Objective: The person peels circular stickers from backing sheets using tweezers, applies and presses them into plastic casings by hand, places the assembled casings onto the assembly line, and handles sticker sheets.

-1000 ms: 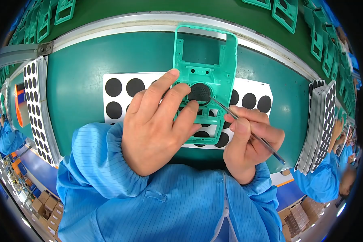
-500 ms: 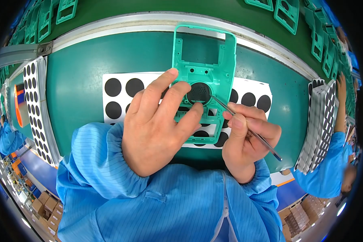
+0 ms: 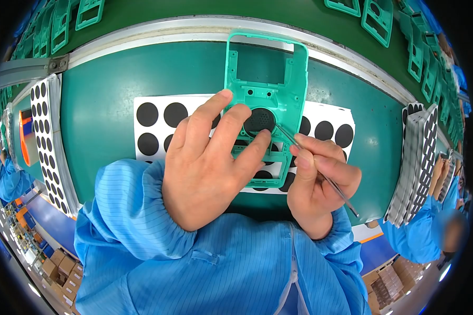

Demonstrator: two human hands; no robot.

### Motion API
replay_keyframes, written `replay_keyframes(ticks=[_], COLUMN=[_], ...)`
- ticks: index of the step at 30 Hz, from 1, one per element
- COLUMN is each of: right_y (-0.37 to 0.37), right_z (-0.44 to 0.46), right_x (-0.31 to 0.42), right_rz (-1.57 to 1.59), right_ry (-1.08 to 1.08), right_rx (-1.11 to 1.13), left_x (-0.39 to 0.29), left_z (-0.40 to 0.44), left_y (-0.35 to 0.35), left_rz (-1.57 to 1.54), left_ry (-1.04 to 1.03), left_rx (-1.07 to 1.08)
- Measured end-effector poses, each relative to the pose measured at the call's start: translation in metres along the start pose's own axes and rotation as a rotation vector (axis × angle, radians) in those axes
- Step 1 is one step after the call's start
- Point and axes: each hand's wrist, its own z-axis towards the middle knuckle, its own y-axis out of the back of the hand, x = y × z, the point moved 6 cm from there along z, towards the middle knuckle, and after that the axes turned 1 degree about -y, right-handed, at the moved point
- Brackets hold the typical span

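Note:
A green plastic housing [image 3: 298, 84] lies on a white sheet with black round dots [image 3: 147, 114]. Inside its round speaker grille sits a black disc [image 3: 259, 121]. My left hand [image 3: 207, 163] rests over the housing's left side with fingers spread; its fingertips touch the frame and the disc's rim. In my right hand [image 3: 320, 181], thumb and fingers pinch metal tweezers [image 3: 337, 190], whose tip meets the right edge of the disc.
Stacks of dotted sheets stand at the left [image 3: 50, 142] and right [image 3: 418, 163]. Beyond a metal rail [image 3: 157, 34], more green housings [image 3: 377, 21] lie on a green belt. A co-worker's blue sleeve [image 3: 412, 239] shows at the right.
My left index finger has slid right along the disc's lower rim. My right hand and the tweezers have shifted slightly left. Housings on the belt have moved right; the co-worker's arm has moved.

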Motion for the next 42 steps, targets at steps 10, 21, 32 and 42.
replay_keyframes(ticks=[10,21,32,42], right_y=[-0.002,-0.002,-0.003,-0.015], right_z=[0.001,0.005,0.01,0.009], right_x=[0.005,0.013,0.006,0.0], right_rz=[-0.134,-0.253,-0.03,0.034], right_ry=[0.076,0.164,0.015,0.021], right_rx=[0.031,0.066,0.068,0.039], left_x=[-0.001,-0.003,-0.002,-0.003], left_z=[0.0,-0.002,-0.001,-0.002], left_y=[-0.001,-0.005,-0.003,-0.004], left_rz=[0.019,0.112,0.046,0.047], left_ry=[0.003,-0.051,-0.048,-0.046], left_rx=[0.018,-0.016,-0.06,-0.083])
